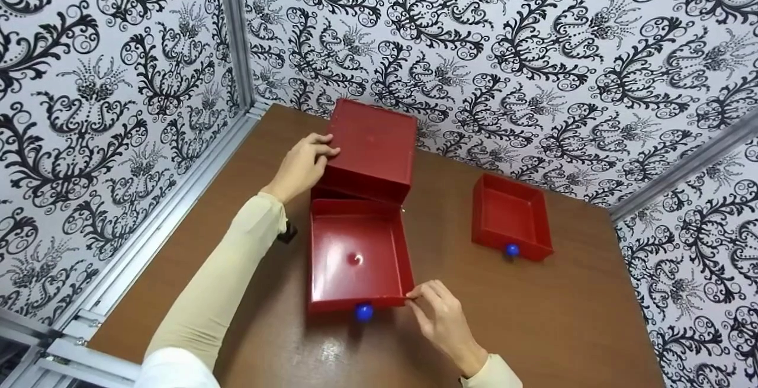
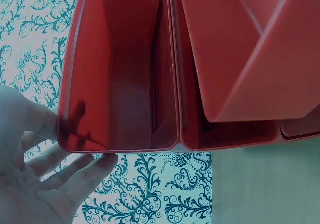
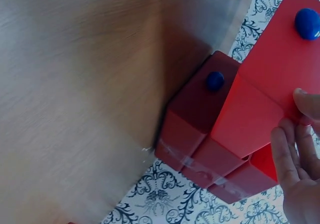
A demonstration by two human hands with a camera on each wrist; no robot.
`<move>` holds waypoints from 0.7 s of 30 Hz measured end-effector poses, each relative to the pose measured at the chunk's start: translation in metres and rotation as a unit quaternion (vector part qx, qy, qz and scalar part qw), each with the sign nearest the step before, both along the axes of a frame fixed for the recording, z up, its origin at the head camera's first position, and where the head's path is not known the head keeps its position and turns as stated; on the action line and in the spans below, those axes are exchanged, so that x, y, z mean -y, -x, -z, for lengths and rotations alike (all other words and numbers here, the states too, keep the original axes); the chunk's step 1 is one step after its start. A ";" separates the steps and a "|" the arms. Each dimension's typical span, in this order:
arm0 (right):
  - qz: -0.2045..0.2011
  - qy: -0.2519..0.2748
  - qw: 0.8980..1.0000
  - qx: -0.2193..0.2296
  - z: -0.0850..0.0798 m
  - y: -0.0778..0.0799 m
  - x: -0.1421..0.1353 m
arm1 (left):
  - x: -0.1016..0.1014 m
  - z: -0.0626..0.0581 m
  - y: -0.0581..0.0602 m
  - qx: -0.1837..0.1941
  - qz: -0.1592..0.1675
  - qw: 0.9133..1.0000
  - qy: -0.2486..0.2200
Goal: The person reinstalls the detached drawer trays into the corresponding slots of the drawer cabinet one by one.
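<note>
In the head view a red drawer cabinet [image 1: 373, 145] stands at the back left, its top facing up. My left hand [image 1: 303, 164] holds its upper left edge, and the left wrist view shows the fingers [image 2: 80, 176] around the corner of the uncovered top compartment [image 2: 130, 84]. A red drawer [image 1: 355, 252] with a blue knob [image 1: 364, 311] juts far out of the cabinet's middle level, its inside showing only a shiny bottom. My right hand [image 1: 441, 320] pinches that drawer's front right corner between thumb and fingers. Below it, a third drawer [image 3: 205, 91] sits pushed in.
A second red drawer [image 1: 512, 213] with a blue knob lies apart on the brown table [image 1: 568, 311], at the right. Patterned walls [image 1: 533, 62] close off the back and sides, with metal frame bars [image 1: 237, 32] at the corners.
</note>
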State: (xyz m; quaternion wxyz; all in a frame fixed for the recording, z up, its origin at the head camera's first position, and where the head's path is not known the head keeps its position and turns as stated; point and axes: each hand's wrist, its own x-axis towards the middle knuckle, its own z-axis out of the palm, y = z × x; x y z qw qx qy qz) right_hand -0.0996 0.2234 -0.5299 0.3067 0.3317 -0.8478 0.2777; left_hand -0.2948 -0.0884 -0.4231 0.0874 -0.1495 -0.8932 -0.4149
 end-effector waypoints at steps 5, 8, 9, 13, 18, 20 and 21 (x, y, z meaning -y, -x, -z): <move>0.025 -0.004 1.000 0.012 -0.001 0.001 0.009 | 0.000 0.000 0.000 0.004 0.003 1.000 0.000; 0.040 -0.009 0.999 0.003 -0.002 0.002 0.015 | 0.000 0.000 0.001 0.007 0.003 1.000 0.001; 0.042 -0.008 0.999 -0.001 -0.002 0.002 0.017 | 0.000 0.000 0.001 0.007 0.003 1.000 0.001; 0.044 -0.001 0.999 -0.011 -0.003 0.004 0.021 | 0.000 0.001 0.002 0.008 0.002 1.000 0.002; 0.057 -0.008 0.998 0.005 0.000 0.005 0.024 | 0.000 0.001 0.001 0.006 0.001 1.000 0.002; 0.063 -0.014 0.998 0.014 0.000 0.005 0.025 | 0.000 0.001 0.000 -0.003 0.001 1.000 0.003; 0.065 -0.016 0.998 0.016 0.000 0.005 0.026 | 0.000 0.001 -0.001 -0.006 0.000 1.000 0.003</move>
